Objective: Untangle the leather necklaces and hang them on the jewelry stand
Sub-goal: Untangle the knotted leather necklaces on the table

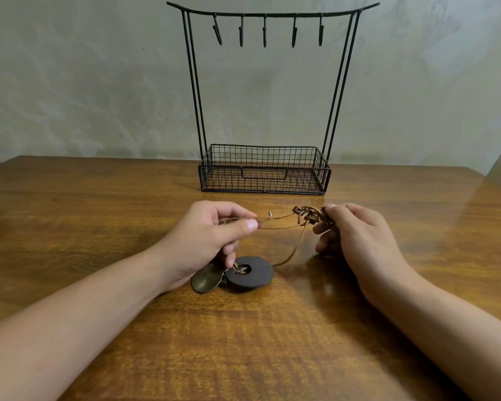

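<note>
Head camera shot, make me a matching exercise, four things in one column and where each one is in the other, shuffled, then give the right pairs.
Column one:
1. dark ring pendant
2. knotted cords
3. hooks
4. wire basket

Column two:
A. hanging from the stand's top bar
B. flat on the table, below the left hand
C. at the foot of the stand
D. at the fingertips of the right hand

Pairs: 1-B, 2-D, 3-A, 4-C

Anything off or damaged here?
Only the expected tangle: the leather cords are bunched in a knot at the right hand, while the left hand pinches the strands. The stand is upright, hooks bare.
</note>
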